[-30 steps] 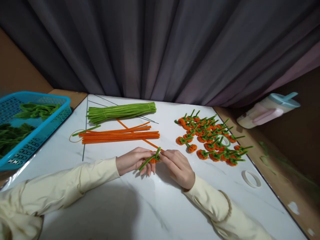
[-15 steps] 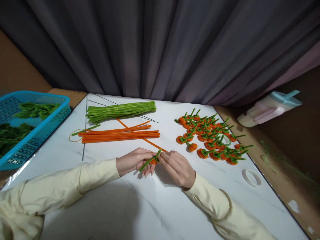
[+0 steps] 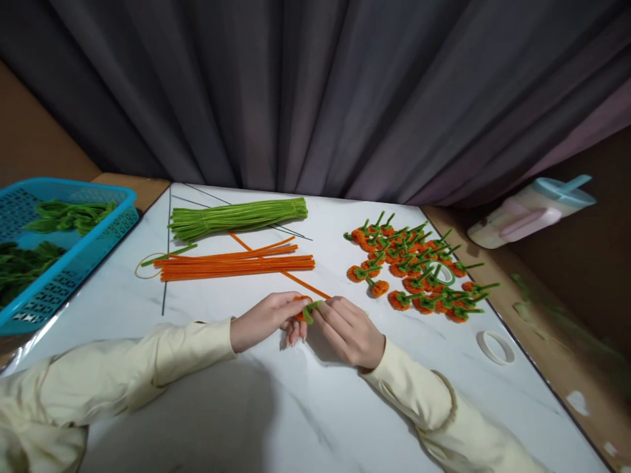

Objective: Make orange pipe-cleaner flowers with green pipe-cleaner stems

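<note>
Left hand [image 3: 270, 320] has a little orange pipe-cleaner pumpkin [image 3: 302, 309] pinched, and the right hand's [image 3: 351, 332] fingertips are clamped on its green stem [image 3: 310, 311].

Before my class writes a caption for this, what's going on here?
The left hand holds a small orange-and-green piece, and the right hand pinches at its green part. Bundles of green stems and orange stems lie beyond. Similar small pieces are grouped to the right, near a tumbler.
</note>
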`<state>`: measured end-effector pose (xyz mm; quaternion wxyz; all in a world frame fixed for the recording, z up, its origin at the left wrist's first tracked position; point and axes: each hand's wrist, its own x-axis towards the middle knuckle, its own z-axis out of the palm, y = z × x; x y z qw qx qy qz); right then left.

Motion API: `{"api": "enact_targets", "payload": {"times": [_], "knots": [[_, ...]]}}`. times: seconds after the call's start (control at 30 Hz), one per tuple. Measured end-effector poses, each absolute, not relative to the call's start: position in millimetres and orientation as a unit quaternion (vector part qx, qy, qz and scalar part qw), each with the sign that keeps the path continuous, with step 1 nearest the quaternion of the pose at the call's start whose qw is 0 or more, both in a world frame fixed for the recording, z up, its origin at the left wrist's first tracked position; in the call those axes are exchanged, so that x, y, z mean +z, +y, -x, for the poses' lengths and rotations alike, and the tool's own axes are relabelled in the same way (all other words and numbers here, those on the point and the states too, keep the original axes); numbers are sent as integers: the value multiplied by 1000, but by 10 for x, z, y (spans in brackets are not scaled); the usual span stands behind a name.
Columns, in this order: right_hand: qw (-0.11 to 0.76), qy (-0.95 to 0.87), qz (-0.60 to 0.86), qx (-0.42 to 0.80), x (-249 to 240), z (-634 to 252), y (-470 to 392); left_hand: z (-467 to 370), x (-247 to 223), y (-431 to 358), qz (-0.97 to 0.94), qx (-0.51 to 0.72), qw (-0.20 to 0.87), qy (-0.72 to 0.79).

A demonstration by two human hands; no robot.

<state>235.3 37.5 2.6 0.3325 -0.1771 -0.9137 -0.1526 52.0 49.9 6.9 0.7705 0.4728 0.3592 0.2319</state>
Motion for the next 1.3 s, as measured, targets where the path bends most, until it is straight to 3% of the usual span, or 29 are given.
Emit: {"api": "enact_targets", "payload": {"times": [0.27,0.5,0.63,0.8,0.93,1.0,1.07,1.17,1.3], "knots": [[317,-914,167,-193,65,-2369,398,-463,68,556,-411,217,829,309],[323,-912,197,-160,96,-2353,382,-462,13,536,-468,240,794,304],[350,-900,246,-84,103,-2335,361,-458,4,507,-546,265,731,312],[370,-864,326,98,170,-2287,330,-436,38,467,-642,266,628,351],[344,-833,383,201,240,-2275,333,-432,69,482,-679,243,593,360],[331,-856,373,138,250,-2288,348,-427,101,509,-687,239,584,361],[314,-890,330,-5,247,-2308,365,-413,161,535,-700,257,547,381],[275,-906,254,-197,240,-2329,379,-388,302,546,-751,295,409,427],[272,-901,213,-263,245,-2318,354,-406,460,509,-805,242,352,412]]}}
